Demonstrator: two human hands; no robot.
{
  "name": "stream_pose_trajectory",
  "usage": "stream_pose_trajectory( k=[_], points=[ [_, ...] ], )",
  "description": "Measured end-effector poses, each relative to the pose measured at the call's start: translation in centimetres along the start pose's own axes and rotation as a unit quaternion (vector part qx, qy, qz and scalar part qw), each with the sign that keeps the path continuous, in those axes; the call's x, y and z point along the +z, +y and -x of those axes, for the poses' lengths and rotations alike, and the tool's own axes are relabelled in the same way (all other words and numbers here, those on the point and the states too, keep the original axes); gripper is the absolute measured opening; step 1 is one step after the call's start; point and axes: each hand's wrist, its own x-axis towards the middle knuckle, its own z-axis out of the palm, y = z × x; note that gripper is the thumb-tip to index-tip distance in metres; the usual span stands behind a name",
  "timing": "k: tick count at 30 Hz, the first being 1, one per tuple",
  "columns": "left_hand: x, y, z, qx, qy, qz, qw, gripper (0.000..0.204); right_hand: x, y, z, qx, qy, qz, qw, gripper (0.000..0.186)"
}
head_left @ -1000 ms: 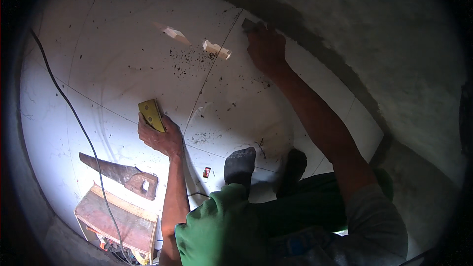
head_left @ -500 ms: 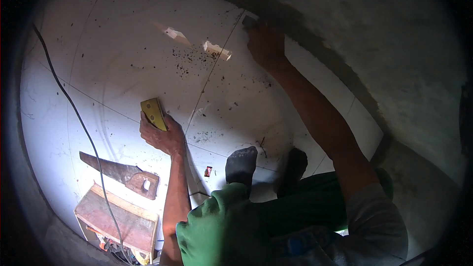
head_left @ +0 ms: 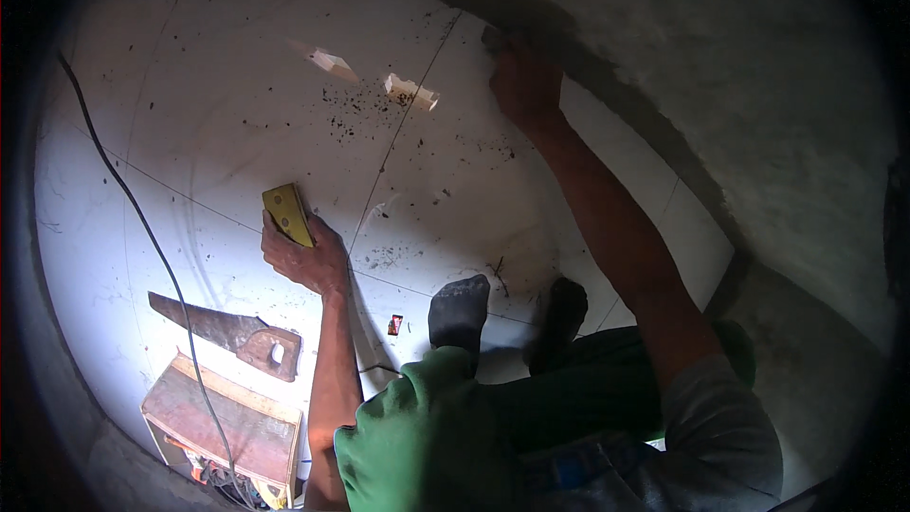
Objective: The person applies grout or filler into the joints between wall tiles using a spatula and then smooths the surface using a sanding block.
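My left hand (head_left: 318, 256) is closed around a flat yellow rectangular block (head_left: 284, 210) with round marks on its face, holding it over the white tiled floor. Far out to the right, my right hand (head_left: 527, 87) reaches to where the floor meets the grey wall. Its fingers are closed on a small dark flat piece (head_left: 491, 38), pressed close to the wall's foot; shadow hides its exact kind. Between the hands, dark crumbs (head_left: 355, 114) are scattered over the tiles.
A handsaw (head_left: 227, 330) lies left of my forearm, beside a wooden box (head_left: 227, 412) of tools. A black cable (head_left: 152, 229) crosses the floor and the box. Two pale broken pieces, one a notched chunk (head_left: 412, 92), lie far ahead. A small red wrapper (head_left: 395, 325) sits near my feet.
My right hand has shifted slightly to the right along the wall's foot with the dark piece. The left hand still grips the yellow block, and the whole view has moved a little.
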Motion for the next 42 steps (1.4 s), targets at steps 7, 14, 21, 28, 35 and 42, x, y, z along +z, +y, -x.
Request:
stream_pose_trajectory(
  k=[7,14,21,28,35,42],
  points=[
    [0.1,-0.1,0.1,0.006,0.006,0.009,1.0,0.069,-0.8,0.7,0.5,0.013,-0.04,0.012,0.999,0.03],
    [0.2,-0.1,0.2,0.02,0.015,-0.001,1.0,0.067,-1.1,1.8,1.1,0.03,0.001,-0.038,0.999,0.032],
    [0.3,0.0,0.3,0.009,0.016,-0.002,1.0,0.067,-1.4,2.4,2.3,0.037,-0.067,-0.022,0.997,0.033],
    [0.2,0.0,0.3,0.001,0.013,-0.009,1.0,0.067,-0.2,2.0,0.8,0.046,-0.076,-0.032,0.995,0.035],
    [0.1,0.0,0.4,0.008,0.018,-0.002,1.0,0.066,0.6,1.4,0.1,0.01,-0.012,-0.045,0.999,0.032],
    [0.3,0.0,0.3,0.02,0.022,-0.013,0.999,0.067,-1.4,1.7,1.5,0.016,-0.032,-0.028,0.999,0.031]
  ],
)
